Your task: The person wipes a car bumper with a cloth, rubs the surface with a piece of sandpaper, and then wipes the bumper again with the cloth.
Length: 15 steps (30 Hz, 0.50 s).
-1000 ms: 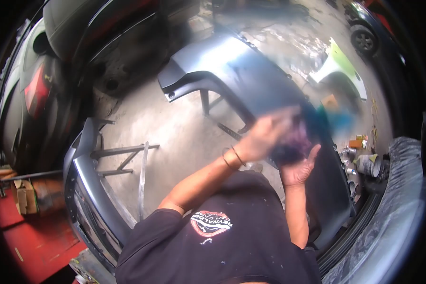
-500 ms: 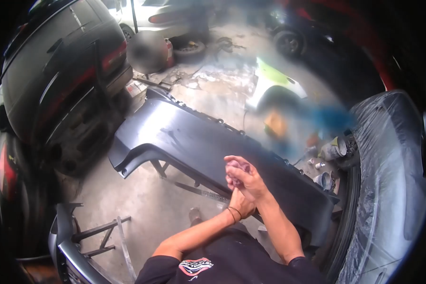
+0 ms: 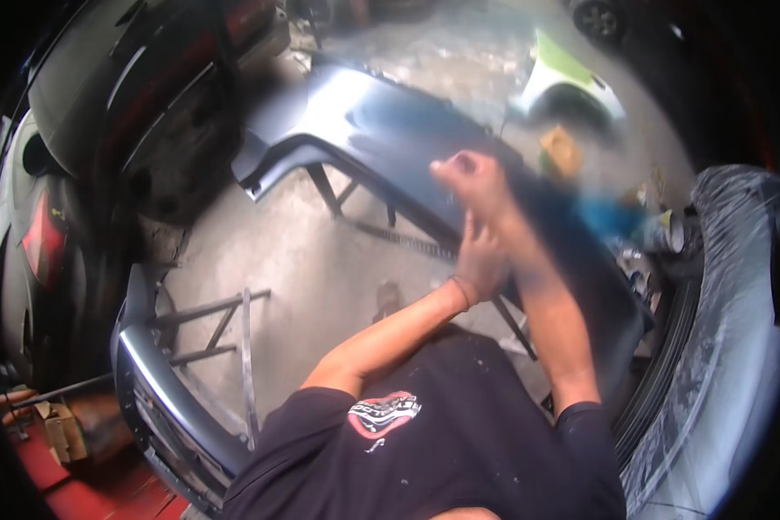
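Note:
My right hand (image 3: 472, 179) is raised over the dark bumper cover (image 3: 390, 121), its fingers curled into a loose fist and blurred by motion. Whatever may be inside that fist cannot be made out. Just below it, my left hand (image 3: 484, 260), with a thin band at the wrist, rests against the right wrist and forearm. Its visible fingers point upward, stretched and slightly apart. Beneath both arms the bumper cover lies across a metal stand (image 3: 325, 191).
A second dark bumper (image 3: 160, 360) sits on another stand (image 3: 212, 325) at lower left. Parked cars (image 3: 69, 217) line the left. A plastic-covered car panel (image 3: 711, 347) runs along the right. A green and white fender (image 3: 572, 74) and buckets (image 3: 667, 230) are farther back.
The view has tilted down and shifted left, showing more of the shirt and lower bumper. My left hand has slid lower along the right forearm, and my right fist has turned.

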Available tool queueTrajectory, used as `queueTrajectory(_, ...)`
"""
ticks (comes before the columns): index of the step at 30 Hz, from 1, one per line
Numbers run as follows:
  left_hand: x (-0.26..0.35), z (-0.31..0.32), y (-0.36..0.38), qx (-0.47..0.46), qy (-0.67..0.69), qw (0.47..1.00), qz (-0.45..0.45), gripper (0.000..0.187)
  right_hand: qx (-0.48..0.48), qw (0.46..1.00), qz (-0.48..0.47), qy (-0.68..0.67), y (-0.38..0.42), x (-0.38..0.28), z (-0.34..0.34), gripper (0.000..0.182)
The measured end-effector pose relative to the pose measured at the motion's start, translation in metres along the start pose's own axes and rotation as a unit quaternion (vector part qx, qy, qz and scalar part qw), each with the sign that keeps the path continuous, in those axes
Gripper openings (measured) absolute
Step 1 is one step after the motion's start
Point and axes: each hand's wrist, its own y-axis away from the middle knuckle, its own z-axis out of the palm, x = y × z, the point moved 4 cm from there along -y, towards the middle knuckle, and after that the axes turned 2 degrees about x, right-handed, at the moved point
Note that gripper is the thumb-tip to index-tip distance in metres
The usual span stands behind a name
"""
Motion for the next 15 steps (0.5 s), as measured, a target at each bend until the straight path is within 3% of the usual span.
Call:
queueTrajectory(1,0.022,0.026,-0.007,0.316,0.107,0.941,-0.058,0.058,0.019,1.000,-0.016,0.015,0.003,0.019,-0.014,0.059)
queueTrajectory(2,0.037,0.079,-0.020,0.291,0.133,0.945,-0.068,0.058,0.019,0.997,-0.025,0.064,0.014,0.039,-0.040,0.054)
queueTrajectory(3,-0.009,0.075,-0.014,0.266,0.158,0.948,-0.076,0.058,0.021,0.993,-0.032,0.112,0.030,0.045,-0.066,0.049)
queueTrajectory(4,-0.061,0.077,-0.020,0.163,0.237,0.954,-0.090,0.055,0.042,0.991,-0.026,0.123,0.052,0.058,-0.091,0.042)
queueTrajectory(5,-0.105,0.128,-0.034,0.140,0.161,0.963,-0.165,0.062,0.064,0.989,-0.022,0.134,0.079,0.073,-0.115,0.035)
queueTrajectory(6,-0.159,0.162,-0.045,0.058,0.140,0.963,-0.223,0.066,0.100,0.981,-0.040,0.159,0.105,0.091,-0.140,0.030)
queueTrajectory(7,-0.202,0.172,-0.045,0.032,0.179,0.949,-0.258,0.069,0.136,0.972,-0.056,0.184,0.134,0.113,-0.165,0.025)
queueTrajectory(9,-0.216,0.182,-0.059,0.009,0.183,0.928,-0.324,0.068,0.201,0.909,-0.190,0.311,0.188,0.168,-0.218,0.024)
queueTrajectory(10,-0.181,0.167,-0.065,0.002,0.129,0.931,-0.341,0.070,0.213,0.898,-0.171,0.345,0.217,0.190,-0.241,0.025)
queueTrajectory(11,-0.124,0.146,-0.069,0.055,0.212,0.919,-0.329,0.072,0.226,0.885,-0.156,0.377,0.239,0.208,-0.261,0.027)
queueTrajectory(12,-0.053,0.115,-0.073,0.129,0.137,0.951,-0.246,0.073,0.251,0.886,-0.160,0.356,0.259,0.220,-0.279,0.029)
queueTrajectory(13,0.018,0.061,-0.072,0.126,0.168,0.957,-0.201,0.073,0.273,0.886,-0.164,0.336,0.274,0.228,-0.292,0.032)
queueTrajectory(14,0.089,0.043,-0.073,0.175,0.206,0.952,-0.143,0.073,0.311,0.891,-0.136,0.301,0.285,0.234,-0.301,0.030)
queueTrajectory(15,0.144,0.013,-0.070,0.157,0.255,0.949,-0.103,0.075,0.311,0.895,-0.131,0.293,0.291,0.241,-0.303,0.030)
